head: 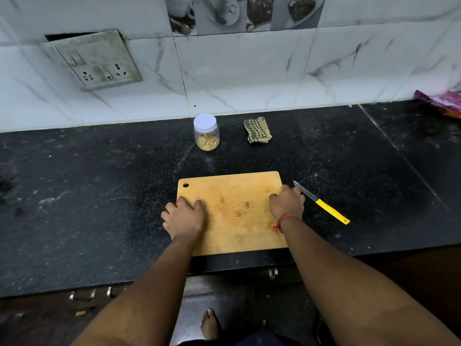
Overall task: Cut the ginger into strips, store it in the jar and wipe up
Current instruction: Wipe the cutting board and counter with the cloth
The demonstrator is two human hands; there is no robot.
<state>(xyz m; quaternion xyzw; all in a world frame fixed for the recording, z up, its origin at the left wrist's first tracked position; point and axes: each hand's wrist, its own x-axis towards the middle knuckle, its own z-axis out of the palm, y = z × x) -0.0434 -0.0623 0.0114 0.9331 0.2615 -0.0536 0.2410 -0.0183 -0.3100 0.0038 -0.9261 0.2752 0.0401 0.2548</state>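
Both hands, left (183,216) and right (287,202), curl over the side edges of the bare wooden cutting board (234,213) at centre frame; ginger strips sit in the lidded clear jar (206,133) above. Shifting the board risks nudging the yellow-handled knife (321,203) just beside the right grip off the black tabletop (99,196)

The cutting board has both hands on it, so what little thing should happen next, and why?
Probably the right hand should reach for the checked cloth. The ginger strips already sit in the lidded jar, the cutting board looks bare, and the knife lies aside, so wiping seems left.
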